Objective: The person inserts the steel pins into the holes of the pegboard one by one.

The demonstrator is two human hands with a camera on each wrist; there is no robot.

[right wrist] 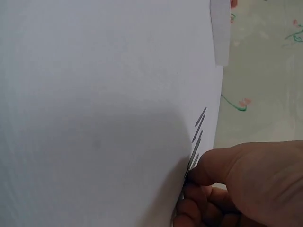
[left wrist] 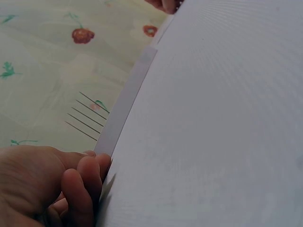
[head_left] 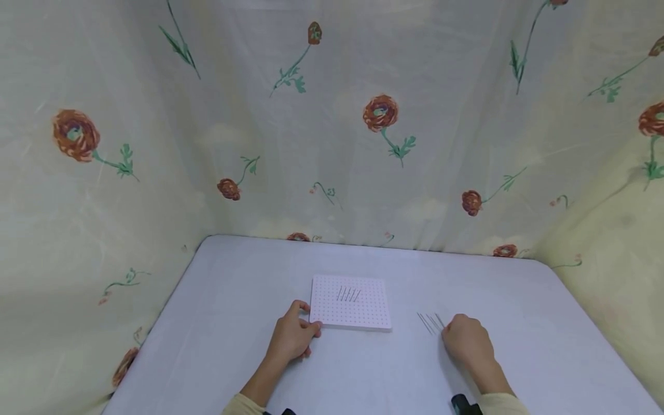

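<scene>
Board [head_left: 353, 315]: we see the left hand [head_left: 290, 335] curled, gripping its near-left corner; the right hand [head_left: 468, 341], bent low, pinches a pin [right wrist: 194, 151].

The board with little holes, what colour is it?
The board looks nearly white; the head view shows it best.

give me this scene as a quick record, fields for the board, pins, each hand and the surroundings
board: white pegboard lying on white tabletop
pins in board: several thin dark pins, in a row
loose pins: several, on tabletop right of board
left hand: holds board's near left corner
right hand: fingertips at loose pins; grip unclear
backdrop: floral cloth
</scene>
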